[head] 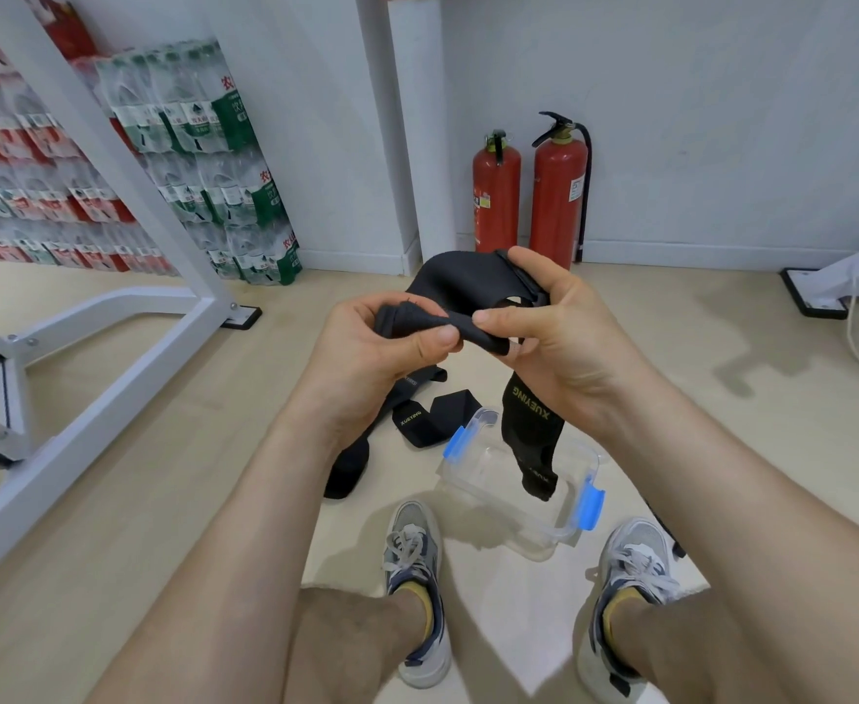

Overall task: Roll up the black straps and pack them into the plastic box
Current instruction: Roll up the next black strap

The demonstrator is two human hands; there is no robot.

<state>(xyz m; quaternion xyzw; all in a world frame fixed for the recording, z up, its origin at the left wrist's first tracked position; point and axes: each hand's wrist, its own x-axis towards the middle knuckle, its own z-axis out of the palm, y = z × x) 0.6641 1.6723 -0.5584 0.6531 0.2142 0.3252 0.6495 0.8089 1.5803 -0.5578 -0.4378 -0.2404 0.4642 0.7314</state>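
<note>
A black strap [455, 289] with yellow lettering is held up at the middle of the view. My left hand [366, 348] pinches its bunched end between thumb and fingers. My right hand [559, 327] grips the strap from the right, thumb on top. The strap's free tail [531, 429] hangs down over the clear plastic box [473, 480], which has blue clips and stands on the floor. Other black straps [417, 419] lie on the floor left of the box, partly hidden behind my left wrist.
Two red fire extinguishers [529, 195] stand by the wall beyond my hands. A white metal frame [127, 317] and stacked bottled-water packs [203, 160] fill the left. My shoes [414, 576] are just below the box. Another white frame foot [818, 292] sits at right.
</note>
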